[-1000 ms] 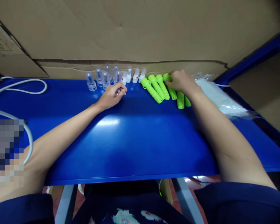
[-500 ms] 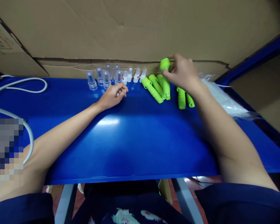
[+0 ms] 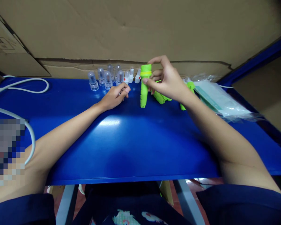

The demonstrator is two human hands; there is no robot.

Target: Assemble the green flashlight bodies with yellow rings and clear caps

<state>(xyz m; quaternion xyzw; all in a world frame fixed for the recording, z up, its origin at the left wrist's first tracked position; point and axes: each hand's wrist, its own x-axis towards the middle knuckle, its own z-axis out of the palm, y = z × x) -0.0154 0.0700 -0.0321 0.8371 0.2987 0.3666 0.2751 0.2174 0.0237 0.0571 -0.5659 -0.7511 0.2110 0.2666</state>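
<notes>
My right hand (image 3: 165, 76) grips a lime-green flashlight body (image 3: 143, 90), thumb and fingers around its upper part. It stands nearly upright with its threaded end on top. Behind and below that hand lie more green flashlight bodies (image 3: 159, 97), partly hidden by it. My left hand (image 3: 115, 96) rests on the blue table with its fingers curled; what they hold, if anything, is hidden. Just beyond it stand several clear domed caps (image 3: 93, 82) with threaded bases. Beside these are small clear-topped white pieces (image 3: 131, 76), some with a red dot.
The blue table (image 3: 131, 150) backs onto a cardboard wall (image 3: 96, 28). At right lies a clear plastic bag (image 3: 227, 100) with white and green contents. A pale cable (image 3: 31, 131) loops at left near a pixelated area. Another green body (image 3: 190, 86) shows behind my right forearm.
My right hand has moved left with the flashlight body, away from the other green ones, and its threaded end now shows more. My left hand has stayed almost still.
</notes>
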